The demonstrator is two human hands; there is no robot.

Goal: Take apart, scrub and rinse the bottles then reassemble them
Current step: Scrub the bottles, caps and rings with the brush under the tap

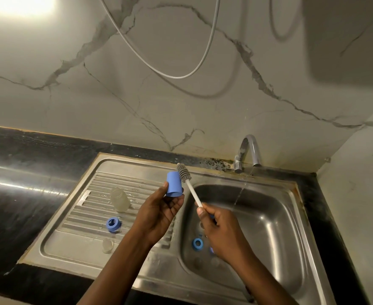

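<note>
Left grip (159,209) pinches the blue cap (173,183) between thumb and fingertips, held up where the drainboard meets the basin. Right grip (216,225) is curled round the white handle of the bottle brush (190,188). Key relation from the head view: the shaft runs up and left from your right grip. Its grey bristle head sits just beside the cap's upper right edge, outside the cap, touching or nearly. Cap axis is near upright, and the wider end faces down toward your left palm. My read is that the bristles must come round to that end to scrub inside. Cap looks matte, opaque, tapered. Clear bottle body (120,199) lies on its side on the drainboard, with a blue ring (113,224) near it. A second blue ring (197,243) sits in the sink (275,216).
</note>
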